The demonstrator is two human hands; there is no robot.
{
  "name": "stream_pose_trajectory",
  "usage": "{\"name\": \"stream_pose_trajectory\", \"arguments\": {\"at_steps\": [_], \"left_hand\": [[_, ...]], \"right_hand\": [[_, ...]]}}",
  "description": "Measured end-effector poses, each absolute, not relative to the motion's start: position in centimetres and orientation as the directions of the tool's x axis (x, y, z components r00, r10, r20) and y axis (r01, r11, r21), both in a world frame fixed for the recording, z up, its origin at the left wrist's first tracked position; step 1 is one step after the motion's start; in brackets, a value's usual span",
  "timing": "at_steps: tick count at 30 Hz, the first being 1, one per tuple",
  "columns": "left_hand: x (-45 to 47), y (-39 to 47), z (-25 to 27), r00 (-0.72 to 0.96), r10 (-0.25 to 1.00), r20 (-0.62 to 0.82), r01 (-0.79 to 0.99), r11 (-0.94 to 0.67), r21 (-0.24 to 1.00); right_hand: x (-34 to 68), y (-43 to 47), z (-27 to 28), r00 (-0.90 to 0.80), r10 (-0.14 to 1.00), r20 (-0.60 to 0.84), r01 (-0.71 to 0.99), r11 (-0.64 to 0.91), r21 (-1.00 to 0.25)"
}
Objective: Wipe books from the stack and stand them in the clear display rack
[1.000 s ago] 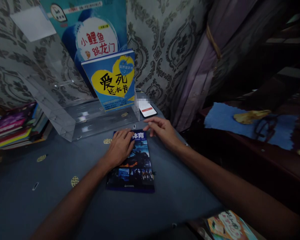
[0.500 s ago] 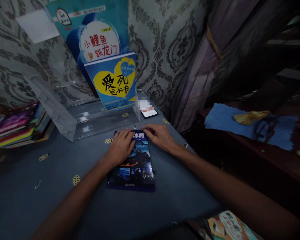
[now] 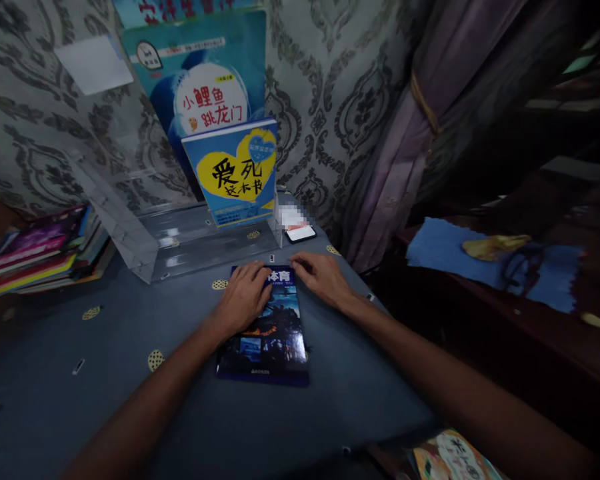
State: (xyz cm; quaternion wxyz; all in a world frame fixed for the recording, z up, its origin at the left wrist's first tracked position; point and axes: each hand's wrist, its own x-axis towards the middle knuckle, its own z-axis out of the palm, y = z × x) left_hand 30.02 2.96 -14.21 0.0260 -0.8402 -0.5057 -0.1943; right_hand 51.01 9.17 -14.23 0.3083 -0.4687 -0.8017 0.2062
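Observation:
A dark blue book (image 3: 280, 313) with photos on its cover lies flat on the cloth-covered table, face up. My left hand (image 3: 245, 297) rests on its upper left part, fingers stretched out flat over the cover and hiding part of the title. At the upper right corner is my right hand (image 3: 323, 277), fingers loosely bent and thumb apart from them. Its fingertips are close to the book's edge; whether they touch it I cannot tell. Behind the hands, a blue book with a yellow heart (image 3: 235, 173) leans upright in a clear plastic stand (image 3: 210, 250).
A taller teal book (image 3: 200, 60) stands behind the heart book. To the left is a pile of books (image 3: 40, 253). A phone (image 3: 300, 232) lies right of the stand. Further right, a blue cloth (image 3: 440, 250) bears dark-framed glasses. Another book (image 3: 455, 457) shows below the table's front edge.
The view has shifted a little, so more of the books behind the stand shows at the top. Both hands stay at the book in nearly the same pose.

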Motion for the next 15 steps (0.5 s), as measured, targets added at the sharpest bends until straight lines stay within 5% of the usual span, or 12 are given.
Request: {"name": "stream_pose_trajectory", "arguments": {"at_steps": [6, 15], "left_hand": [[30.2, 2.8, -14.2, 0.406, 0.844, 0.351, 0.873, -0.472, 0.125], [30.4, 2.3, -12.7, 0.400, 0.901, 0.166, 0.901, -0.420, 0.108]], "right_hand": [[51.2, 9.3, -14.4, -0.383, 0.865, 0.324, 0.602, 0.500, -0.623], [51.8, 10.0, -14.3, -0.445, 0.834, 0.328, 0.628, 0.551, -0.549]]}}
